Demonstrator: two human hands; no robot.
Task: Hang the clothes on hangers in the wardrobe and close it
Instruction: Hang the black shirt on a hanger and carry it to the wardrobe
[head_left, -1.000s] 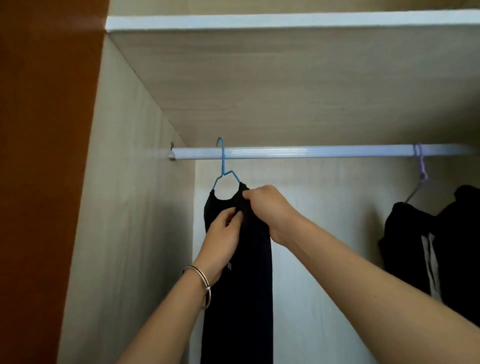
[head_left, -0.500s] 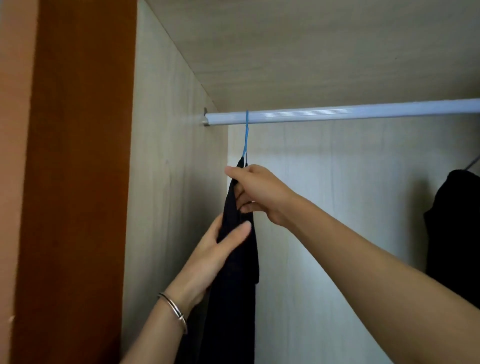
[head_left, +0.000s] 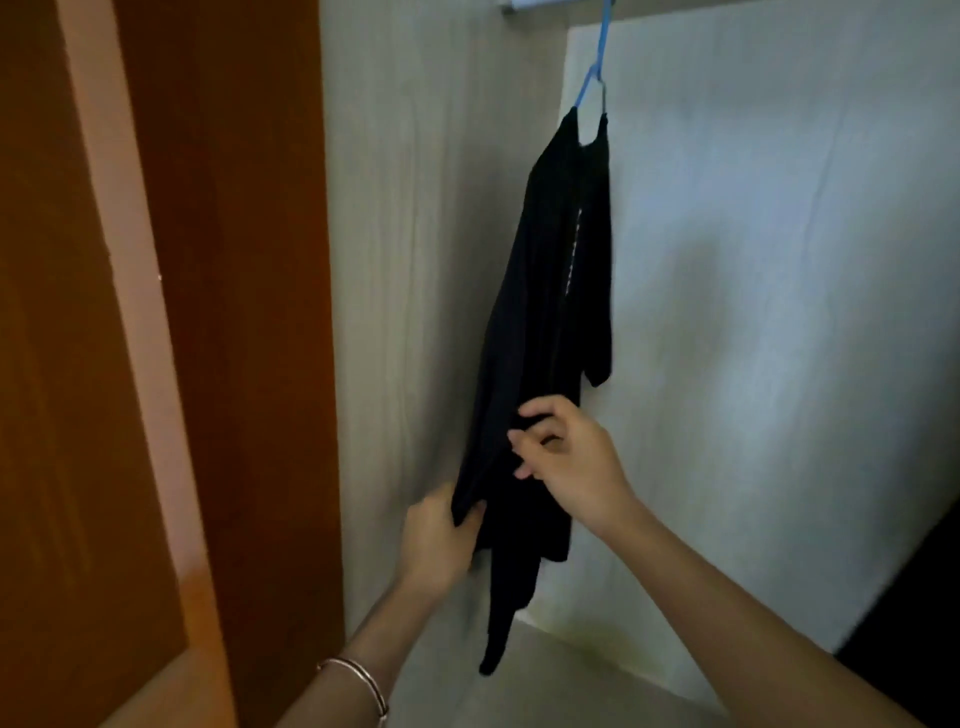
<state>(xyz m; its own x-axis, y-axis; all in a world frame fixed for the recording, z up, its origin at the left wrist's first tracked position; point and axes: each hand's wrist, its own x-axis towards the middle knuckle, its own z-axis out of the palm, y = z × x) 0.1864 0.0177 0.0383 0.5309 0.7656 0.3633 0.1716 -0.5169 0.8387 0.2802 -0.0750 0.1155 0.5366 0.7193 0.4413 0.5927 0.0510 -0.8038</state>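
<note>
Pale wardrobe panels frame the work. Low down, the left hand pinches the hem of the black shirt, while the right hand grips a fold of it just above, apparently straightening it. That shirt already hangs on a blue hanger near the left wall. Judging from this, one piece is hung; the brown door stands open, not yet closed.

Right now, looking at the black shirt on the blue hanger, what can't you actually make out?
All in the head view:
- The rail: cut off by the top edge, so the blue hanger's hook over it is unseen.
- The white marks down the black shirt: too small and blurred to read.
- The left hand's fingertips: buried in the hem.
- The dark shape at the lower right: cut off by the edge.
</note>
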